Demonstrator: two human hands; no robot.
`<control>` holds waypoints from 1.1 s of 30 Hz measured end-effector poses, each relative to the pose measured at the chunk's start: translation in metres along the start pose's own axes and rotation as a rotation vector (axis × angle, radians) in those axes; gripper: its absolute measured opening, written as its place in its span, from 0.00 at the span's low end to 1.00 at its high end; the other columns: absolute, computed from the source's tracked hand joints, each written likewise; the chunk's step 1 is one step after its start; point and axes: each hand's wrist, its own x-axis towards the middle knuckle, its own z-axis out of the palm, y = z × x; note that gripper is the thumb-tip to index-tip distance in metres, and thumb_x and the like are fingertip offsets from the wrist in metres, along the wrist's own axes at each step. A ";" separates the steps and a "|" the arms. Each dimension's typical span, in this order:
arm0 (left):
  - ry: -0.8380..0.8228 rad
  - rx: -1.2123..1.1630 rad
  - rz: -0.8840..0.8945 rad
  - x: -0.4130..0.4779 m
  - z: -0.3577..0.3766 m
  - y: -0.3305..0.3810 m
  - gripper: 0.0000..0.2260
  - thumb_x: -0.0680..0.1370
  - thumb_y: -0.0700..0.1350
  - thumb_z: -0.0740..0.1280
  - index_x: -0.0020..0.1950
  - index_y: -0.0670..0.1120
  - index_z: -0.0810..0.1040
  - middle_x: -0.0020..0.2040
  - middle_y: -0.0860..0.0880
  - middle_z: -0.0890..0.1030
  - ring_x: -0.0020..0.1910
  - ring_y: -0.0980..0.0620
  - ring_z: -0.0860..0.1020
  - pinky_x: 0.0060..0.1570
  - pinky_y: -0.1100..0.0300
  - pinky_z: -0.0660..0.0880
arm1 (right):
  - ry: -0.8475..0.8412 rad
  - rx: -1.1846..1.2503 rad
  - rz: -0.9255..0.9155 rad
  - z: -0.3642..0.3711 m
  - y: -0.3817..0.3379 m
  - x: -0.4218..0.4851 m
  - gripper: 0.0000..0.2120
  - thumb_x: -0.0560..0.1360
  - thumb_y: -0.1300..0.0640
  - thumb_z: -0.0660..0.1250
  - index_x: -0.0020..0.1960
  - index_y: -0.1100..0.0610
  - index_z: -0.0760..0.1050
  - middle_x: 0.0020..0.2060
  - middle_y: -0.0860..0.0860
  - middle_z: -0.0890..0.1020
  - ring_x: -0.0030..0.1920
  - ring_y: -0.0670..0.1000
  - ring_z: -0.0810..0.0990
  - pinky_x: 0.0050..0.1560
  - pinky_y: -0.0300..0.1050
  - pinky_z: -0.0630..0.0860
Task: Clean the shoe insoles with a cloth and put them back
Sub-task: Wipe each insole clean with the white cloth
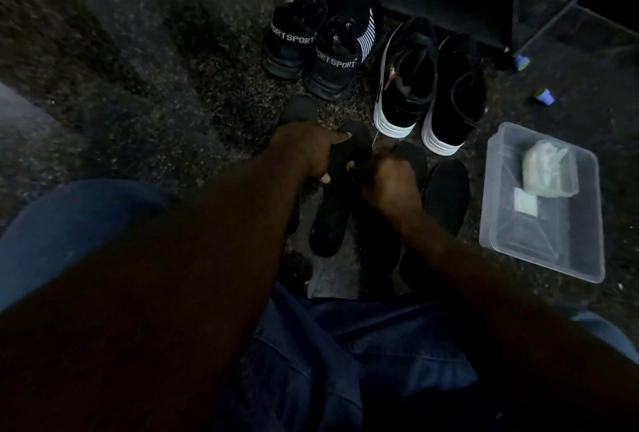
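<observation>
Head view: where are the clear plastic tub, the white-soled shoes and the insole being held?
clear plastic tub (549,241): head view, its bare floor.
white-soled shoes (403,86): head view, one shoe's black upper.
held insole (328,220): head view, its near end.

Darkness hides whether the right hand (390,186), beside the insole (330,220), holds anything.

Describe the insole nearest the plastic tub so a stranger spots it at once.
Find the clear plastic tub at the far right. Just left of it, on the near side of the white-soled shoes, lies a flat black insole. It is the rightmost insole, the only one beside the tub.
</observation>
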 end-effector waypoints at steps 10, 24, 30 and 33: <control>-0.016 -0.009 0.032 -0.001 -0.002 0.000 0.48 0.72 0.56 0.79 0.83 0.63 0.52 0.80 0.44 0.67 0.75 0.41 0.70 0.71 0.51 0.69 | -0.111 0.110 -0.005 0.004 -0.019 -0.034 0.19 0.79 0.42 0.66 0.47 0.57 0.86 0.48 0.59 0.87 0.48 0.62 0.85 0.45 0.44 0.76; 0.007 0.007 0.007 -0.001 -0.001 0.000 0.48 0.71 0.59 0.79 0.83 0.64 0.52 0.81 0.45 0.65 0.77 0.41 0.66 0.73 0.45 0.69 | -0.065 0.226 -0.128 -0.005 -0.033 -0.063 0.09 0.78 0.59 0.71 0.41 0.60 0.86 0.40 0.55 0.88 0.40 0.48 0.84 0.39 0.40 0.75; 0.052 -0.006 0.015 0.000 0.002 -0.002 0.48 0.70 0.59 0.80 0.82 0.64 0.55 0.80 0.45 0.68 0.76 0.42 0.68 0.73 0.47 0.70 | -0.160 0.166 -0.057 0.018 -0.041 -0.065 0.11 0.79 0.54 0.71 0.51 0.62 0.85 0.48 0.59 0.86 0.44 0.58 0.85 0.47 0.44 0.78; 0.050 -0.007 0.000 0.002 0.003 -0.002 0.50 0.69 0.59 0.80 0.83 0.64 0.53 0.79 0.44 0.69 0.76 0.41 0.69 0.72 0.48 0.70 | -0.314 0.170 -0.179 -0.002 -0.040 -0.074 0.11 0.79 0.56 0.71 0.50 0.64 0.85 0.48 0.60 0.86 0.47 0.60 0.85 0.48 0.41 0.76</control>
